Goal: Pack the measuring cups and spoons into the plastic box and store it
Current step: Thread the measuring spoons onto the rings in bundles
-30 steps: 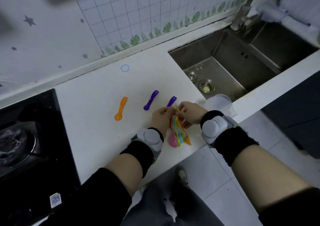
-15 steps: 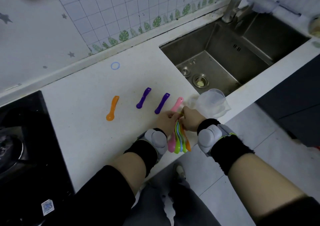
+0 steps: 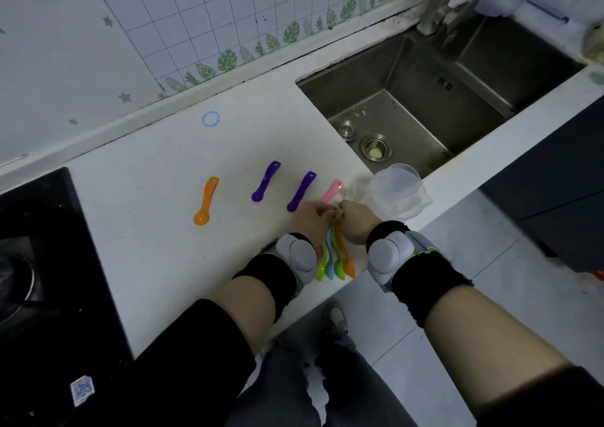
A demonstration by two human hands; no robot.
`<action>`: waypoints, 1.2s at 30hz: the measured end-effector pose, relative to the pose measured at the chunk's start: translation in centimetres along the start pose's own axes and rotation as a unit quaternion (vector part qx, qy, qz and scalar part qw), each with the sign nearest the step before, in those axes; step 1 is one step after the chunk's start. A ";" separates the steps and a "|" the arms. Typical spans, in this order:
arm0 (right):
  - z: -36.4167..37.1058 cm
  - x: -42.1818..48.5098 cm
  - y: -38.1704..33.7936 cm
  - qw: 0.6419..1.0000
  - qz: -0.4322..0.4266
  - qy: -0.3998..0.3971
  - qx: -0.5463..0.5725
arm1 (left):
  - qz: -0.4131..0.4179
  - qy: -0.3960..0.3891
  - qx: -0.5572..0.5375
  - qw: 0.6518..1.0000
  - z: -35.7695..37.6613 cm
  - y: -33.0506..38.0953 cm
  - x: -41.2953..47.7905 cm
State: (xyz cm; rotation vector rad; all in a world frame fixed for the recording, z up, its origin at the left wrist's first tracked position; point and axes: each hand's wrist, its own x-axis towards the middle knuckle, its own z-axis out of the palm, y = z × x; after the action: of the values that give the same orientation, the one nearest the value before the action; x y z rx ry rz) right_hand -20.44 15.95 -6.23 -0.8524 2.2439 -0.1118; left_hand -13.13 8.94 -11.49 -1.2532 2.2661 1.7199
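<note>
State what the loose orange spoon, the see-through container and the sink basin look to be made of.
Small orange measuring spoon: probably plastic; opaque bright colour, smooth moulded shape. See-through container: likely thin clear plastic; the counter shows through its cloudy walls. Rectangular sink basin: seemingly stainless steel; grey brushed sheen, flat walls.
</note>
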 end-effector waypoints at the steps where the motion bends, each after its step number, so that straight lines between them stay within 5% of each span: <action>1: 0.0 0.0 -0.1 1.000 0.003 0.002 0.007 | 0.002 0.006 0.003 1.000 -0.1 0.1 0.0; 15: -1.4 1.0 -2.5 0.998 -0.069 0.012 -0.005 | 0.009 0.071 -0.015 0.997 -2.9 1.4 0.4; 26: -4.4 5.5 -10.3 0.989 -0.127 0.074 0.029 | 0.001 0.176 -0.089 0.980 -14.0 2.0 2.9; 36: -5.1 11.5 -18.0 0.977 -0.175 0.104 0.058 | -0.001 0.245 -0.019 0.969 -21.6 0.8 7.0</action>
State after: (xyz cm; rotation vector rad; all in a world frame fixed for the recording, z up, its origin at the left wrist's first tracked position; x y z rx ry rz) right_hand -19.92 -5.86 -3.69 -1.2100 2.2278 -0.5120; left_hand -9.25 -12.66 -5.81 -1.8628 2.4720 1.5962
